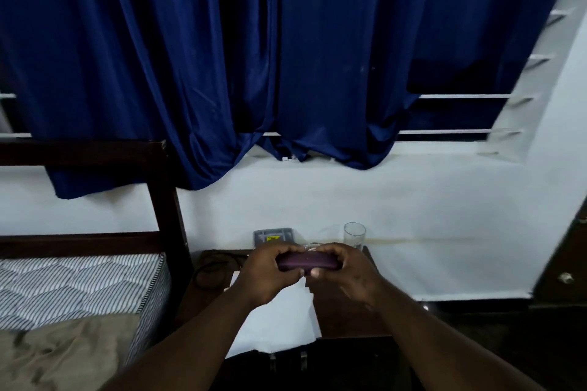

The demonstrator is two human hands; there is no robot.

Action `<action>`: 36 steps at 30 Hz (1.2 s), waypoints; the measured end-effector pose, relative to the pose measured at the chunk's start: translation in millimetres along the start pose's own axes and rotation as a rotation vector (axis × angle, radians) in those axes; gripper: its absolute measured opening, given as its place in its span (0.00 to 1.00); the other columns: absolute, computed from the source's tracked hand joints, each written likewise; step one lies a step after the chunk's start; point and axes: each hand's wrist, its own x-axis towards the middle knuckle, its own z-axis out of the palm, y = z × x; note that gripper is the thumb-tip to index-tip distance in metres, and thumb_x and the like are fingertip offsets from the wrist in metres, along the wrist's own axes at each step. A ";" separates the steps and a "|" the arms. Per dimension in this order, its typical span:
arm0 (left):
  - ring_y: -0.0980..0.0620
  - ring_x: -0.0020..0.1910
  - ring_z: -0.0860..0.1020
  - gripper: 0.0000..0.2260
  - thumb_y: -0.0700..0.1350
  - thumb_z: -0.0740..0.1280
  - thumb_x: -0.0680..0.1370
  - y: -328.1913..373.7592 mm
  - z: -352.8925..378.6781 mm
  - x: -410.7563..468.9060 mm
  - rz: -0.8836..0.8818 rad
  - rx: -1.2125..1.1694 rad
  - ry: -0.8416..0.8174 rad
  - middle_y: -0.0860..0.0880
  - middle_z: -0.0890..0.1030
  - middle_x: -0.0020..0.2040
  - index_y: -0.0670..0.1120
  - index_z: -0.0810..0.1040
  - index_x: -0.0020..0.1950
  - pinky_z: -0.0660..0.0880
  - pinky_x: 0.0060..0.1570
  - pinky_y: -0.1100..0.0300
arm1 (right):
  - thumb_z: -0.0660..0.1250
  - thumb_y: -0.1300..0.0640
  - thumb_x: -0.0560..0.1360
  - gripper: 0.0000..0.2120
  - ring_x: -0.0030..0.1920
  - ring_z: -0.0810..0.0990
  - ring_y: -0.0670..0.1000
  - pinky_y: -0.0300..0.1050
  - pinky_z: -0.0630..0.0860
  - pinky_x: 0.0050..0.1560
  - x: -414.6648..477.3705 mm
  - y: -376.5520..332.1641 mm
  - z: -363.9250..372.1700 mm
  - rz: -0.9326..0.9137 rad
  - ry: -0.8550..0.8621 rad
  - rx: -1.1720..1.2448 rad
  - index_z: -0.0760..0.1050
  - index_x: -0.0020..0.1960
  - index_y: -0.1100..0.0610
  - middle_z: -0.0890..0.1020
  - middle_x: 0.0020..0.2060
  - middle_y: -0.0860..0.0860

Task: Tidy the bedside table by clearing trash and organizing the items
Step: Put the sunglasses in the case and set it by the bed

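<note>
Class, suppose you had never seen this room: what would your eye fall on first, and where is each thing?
The blue curtain fills the upper half, draped over the window. Low in the middle, the left hand and right hand hold a purple case above the table. Behind them a glass stands by the wall.

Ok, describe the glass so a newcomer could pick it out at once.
Below the blue curtain, a dark bedside table stands against the white wall. At its back right corner is the glass. It alone is clear, tall and upright, right of the grey container.
</note>
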 end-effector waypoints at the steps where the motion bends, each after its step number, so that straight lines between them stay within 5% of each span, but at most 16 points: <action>1: 0.60 0.50 0.83 0.18 0.45 0.79 0.68 3.7 1.7 0.1 0.019 0.018 -0.008 0.55 0.84 0.54 0.62 0.84 0.54 0.79 0.51 0.66 | 0.82 0.62 0.66 0.23 0.54 0.86 0.55 0.50 0.83 0.56 -3.0 -1.4 -4.3 -0.005 -0.001 -0.004 0.81 0.59 0.58 0.87 0.52 0.55; 4: 0.59 0.51 0.83 0.19 0.49 0.77 0.66 12.2 2.1 0.4 0.031 0.052 -0.042 0.55 0.84 0.55 0.63 0.84 0.55 0.81 0.53 0.61 | 0.83 0.57 0.66 0.20 0.50 0.86 0.49 0.45 0.81 0.54 -11.7 -7.4 -11.6 -0.018 -0.010 -0.017 0.83 0.55 0.53 0.88 0.47 0.49; 8: 0.61 0.51 0.83 0.18 0.48 0.78 0.68 21.9 -0.1 -0.2 0.058 0.058 -0.055 0.56 0.85 0.54 0.66 0.84 0.53 0.79 0.50 0.67 | 0.82 0.55 0.65 0.18 0.45 0.84 0.49 0.47 0.81 0.50 -18.5 -14.4 -13.5 -0.013 -0.005 0.051 0.84 0.53 0.54 0.87 0.47 0.55; 12: 0.64 0.53 0.82 0.17 0.48 0.78 0.70 26.9 -2.7 -5.0 0.110 0.101 -0.008 0.68 0.82 0.54 0.63 0.85 0.56 0.75 0.50 0.73 | 0.81 0.52 0.66 0.19 0.47 0.84 0.50 0.49 0.81 0.53 -19.1 -21.6 -13.0 -0.023 -0.015 0.060 0.84 0.55 0.54 0.86 0.49 0.57; 15: 0.64 0.53 0.82 0.18 0.48 0.77 0.70 28.9 -5.6 -8.0 0.134 0.115 0.014 0.67 0.81 0.54 0.60 0.85 0.58 0.75 0.49 0.74 | 0.82 0.50 0.64 0.22 0.48 0.85 0.49 0.44 0.81 0.51 -18.3 -23.8 -11.3 -0.020 -0.015 0.059 0.83 0.56 0.53 0.87 0.49 0.54; 20: 0.64 0.54 0.82 0.19 0.47 0.76 0.69 32.9 -10.5 -9.2 0.170 0.160 0.026 0.68 0.82 0.55 0.59 0.85 0.59 0.75 0.49 0.74 | 0.83 0.52 0.65 0.21 0.52 0.86 0.55 0.49 0.82 0.56 -17.2 -27.8 -9.9 -0.032 0.012 0.049 0.83 0.56 0.51 0.87 0.49 0.52; 31: 0.75 0.51 0.76 0.19 0.57 0.71 0.71 37.2 -16.4 -10.5 0.303 0.486 0.113 0.64 0.84 0.53 0.61 0.83 0.62 0.70 0.52 0.77 | 0.83 0.55 0.65 0.31 0.55 0.85 0.48 0.38 0.81 0.54 -21.4 -30.0 -10.4 -0.007 0.007 0.108 0.79 0.66 0.56 0.86 0.55 0.50; 36: 0.67 0.51 0.80 0.19 0.56 0.73 0.72 36.2 -15.2 -9.1 0.286 0.453 0.062 0.69 0.81 0.50 0.63 0.80 0.62 0.73 0.49 0.75 | 0.83 0.59 0.66 0.37 0.61 0.82 0.50 0.38 0.79 0.61 -21.8 -27.1 -12.2 0.007 -0.007 0.110 0.73 0.72 0.57 0.83 0.62 0.54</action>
